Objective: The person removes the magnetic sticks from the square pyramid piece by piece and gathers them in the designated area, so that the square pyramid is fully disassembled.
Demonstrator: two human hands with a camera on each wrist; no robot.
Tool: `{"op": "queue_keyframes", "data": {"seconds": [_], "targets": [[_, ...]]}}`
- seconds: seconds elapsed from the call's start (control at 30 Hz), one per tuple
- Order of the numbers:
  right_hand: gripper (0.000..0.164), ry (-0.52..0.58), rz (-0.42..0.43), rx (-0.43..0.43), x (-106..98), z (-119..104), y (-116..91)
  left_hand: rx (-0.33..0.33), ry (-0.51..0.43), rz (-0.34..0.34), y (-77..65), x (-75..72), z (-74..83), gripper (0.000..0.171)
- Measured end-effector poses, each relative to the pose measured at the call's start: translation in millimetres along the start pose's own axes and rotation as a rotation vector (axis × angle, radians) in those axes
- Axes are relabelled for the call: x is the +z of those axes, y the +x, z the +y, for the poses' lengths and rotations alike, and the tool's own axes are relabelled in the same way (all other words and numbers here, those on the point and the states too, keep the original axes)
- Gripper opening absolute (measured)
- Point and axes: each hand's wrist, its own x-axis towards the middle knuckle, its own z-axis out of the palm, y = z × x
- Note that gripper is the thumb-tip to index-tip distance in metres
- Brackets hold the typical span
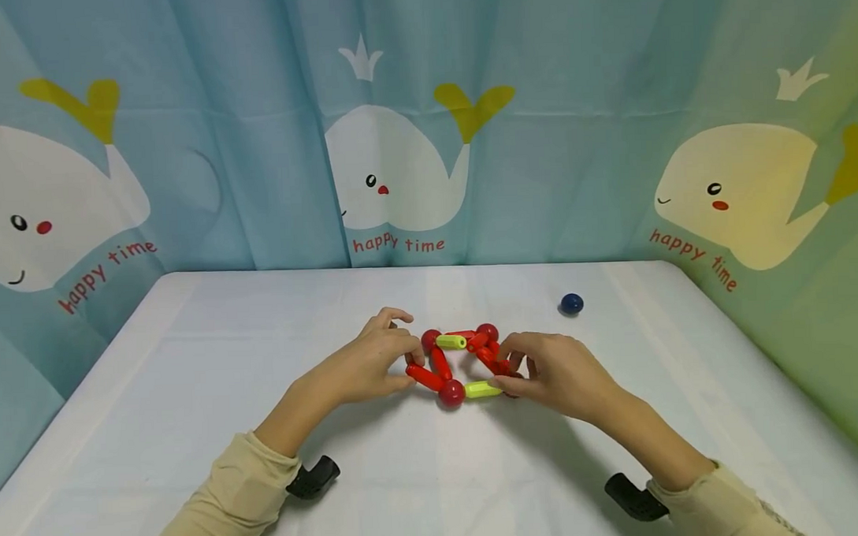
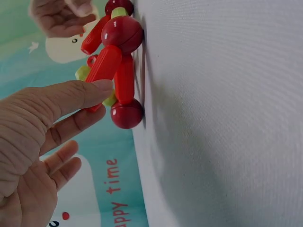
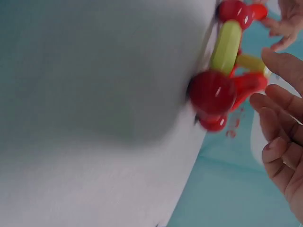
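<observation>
A toy frame of red balls joined by red and yellow-green rods lies on the white table. Its front-left red ball (image 1: pixel 451 393) bears a red rod (image 2: pixel 107 64) that slants upward. My left hand (image 1: pixel 367 363) pinches that rod's free end between thumb and forefinger, the other fingers spread. At the frame's right corner is my right hand (image 1: pixel 563 374), fingers loosely bent. In the right wrist view, its fingertips surround the end of another raised red rod (image 3: pixel 251 84) with a visible gap. A yellow-green rod (image 1: pixel 481 389) links the two front balls.
Behind and to the right of the frame, a dark blue ball (image 1: pixel 571 304) sits alone on the table (image 1: pixel 260 321). A blue-green curtain (image 1: pixel 568 176) printed with whales hangs at the table's back and sides. Black wrist straps show at both sleeves.
</observation>
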Motion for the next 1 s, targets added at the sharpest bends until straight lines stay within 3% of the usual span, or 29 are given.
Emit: {"op": "queue_keyframes", "data": {"seconds": [0.1,0.3,0.57,0.87,1.0], "targets": [[0.023,0.037,0.012,-0.052,5.2,-11.1,3.8,-0.001,0.002,-0.001,-0.7,0.0,0.3,0.016],[0.027,0.056,-0.064,-0.121,15.7,-27.8,12.8,0.016,0.019,0.013,-0.3,-0.6,-0.2,0.016],[0.018,0.065,-0.134,-0.164,25.2,-28.4,19.8,0.020,0.012,-0.009,2.4,1.1,-0.7,0.015],[0.022,0.105,-0.164,-0.039,30.3,-28.3,21.3,0.003,-0.002,-0.023,2.0,1.2,-0.9,0.014],[0.023,0.100,-0.154,-0.021,31.1,-31.5,21.5,-0.016,-0.018,-0.031,0.4,-0.3,-0.7,0.014]]}}
